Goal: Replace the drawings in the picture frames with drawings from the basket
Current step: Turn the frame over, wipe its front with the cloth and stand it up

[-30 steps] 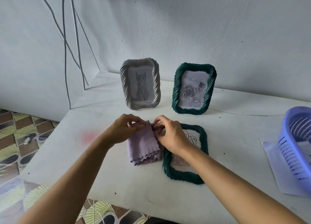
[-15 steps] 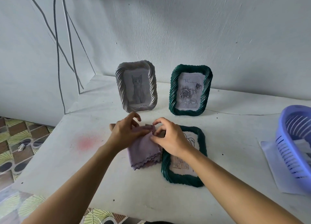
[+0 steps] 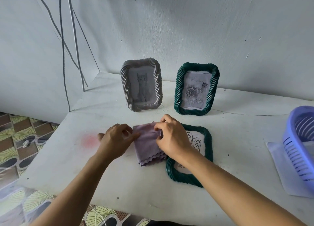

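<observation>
My left hand (image 3: 117, 140) has slid off the top of the cloth (image 3: 147, 147) to its left edge, where the fingertips rest and grip nothing. My right hand (image 3: 171, 139) still pinches the far edge. The purple cloth lies folded on the table (image 3: 149, 191), touching the flat frame (image 3: 208, 146). My right wrist half hides that frame's drawing (image 3: 194, 139). Behind stand the cat frame (image 3: 141, 84) and the rose frame (image 3: 197, 89). The basket (image 3: 299, 146) sits far right on a paper (image 3: 278, 168).
</observation>
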A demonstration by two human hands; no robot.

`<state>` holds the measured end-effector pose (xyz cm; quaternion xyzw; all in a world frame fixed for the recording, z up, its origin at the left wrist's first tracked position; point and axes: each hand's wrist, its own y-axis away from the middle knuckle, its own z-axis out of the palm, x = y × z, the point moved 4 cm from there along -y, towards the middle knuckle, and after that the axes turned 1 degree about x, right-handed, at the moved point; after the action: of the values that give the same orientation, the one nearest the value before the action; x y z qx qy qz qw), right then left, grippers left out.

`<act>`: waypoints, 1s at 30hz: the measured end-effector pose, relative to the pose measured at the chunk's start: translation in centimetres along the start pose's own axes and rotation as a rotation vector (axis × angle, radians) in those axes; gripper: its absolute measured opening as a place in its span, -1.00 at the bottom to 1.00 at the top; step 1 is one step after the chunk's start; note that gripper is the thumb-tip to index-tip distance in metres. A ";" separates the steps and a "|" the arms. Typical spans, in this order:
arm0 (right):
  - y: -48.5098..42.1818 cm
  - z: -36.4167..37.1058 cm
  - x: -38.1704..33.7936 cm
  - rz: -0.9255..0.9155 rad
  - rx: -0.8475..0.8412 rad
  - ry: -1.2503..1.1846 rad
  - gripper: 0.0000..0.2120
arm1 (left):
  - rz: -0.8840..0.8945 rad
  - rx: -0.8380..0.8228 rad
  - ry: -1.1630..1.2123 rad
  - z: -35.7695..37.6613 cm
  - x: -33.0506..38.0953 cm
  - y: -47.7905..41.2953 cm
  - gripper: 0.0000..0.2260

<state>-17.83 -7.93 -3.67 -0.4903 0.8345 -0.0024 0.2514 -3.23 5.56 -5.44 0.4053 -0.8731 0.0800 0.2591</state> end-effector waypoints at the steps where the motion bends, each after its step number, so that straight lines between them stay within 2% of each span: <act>1: 0.1 0.2 0.0 0.000 -0.005 0.010 -0.75 | -0.021 -0.018 0.008 0.2 0.4 0.0 -0.69; 4: 0.6 0.5 0.2 0.014 -0.033 0.003 -0.77 | -0.070 -0.065 0.064 1.0 1.4 -0.1 -0.70; 9: 1.2 0.2 0.3 -0.024 -0.063 -0.044 -0.60 | -0.106 -0.107 0.443 0.9 3.0 0.1 -0.84; 13: 1.7 -0.6 0.3 0.054 -0.085 -0.350 -0.51 | -0.086 -0.125 0.662 -0.1 4.4 0.7 -0.86; 17: 2.3 -1.1 0.5 0.211 -0.054 -0.707 -0.65 | -0.024 -0.203 0.864 -1.2 5.9 1.4 -0.83; 21: 2.7 -2.1 0.7 0.304 -0.045 -0.966 -0.62 | 0.028 -0.235 0.943 -2.1 7.4 2.0 -0.87; 26: 3.1 -5.5 0.8 0.234 0.130 -0.937 -0.68 | 0.099 -0.271 1.004 -2.7 10.2 2.4 -0.80; 30: 4.0 -7.9 2.6 0.335 0.085 -1.009 -0.69 | 0.186 -0.370 1.032 -2.3 13.0 2.9 -0.82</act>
<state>-25.46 -9.90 1.11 -0.2800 0.6758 0.2399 0.6383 -11.49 -0.37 3.40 0.1826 -0.6644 0.1361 0.7118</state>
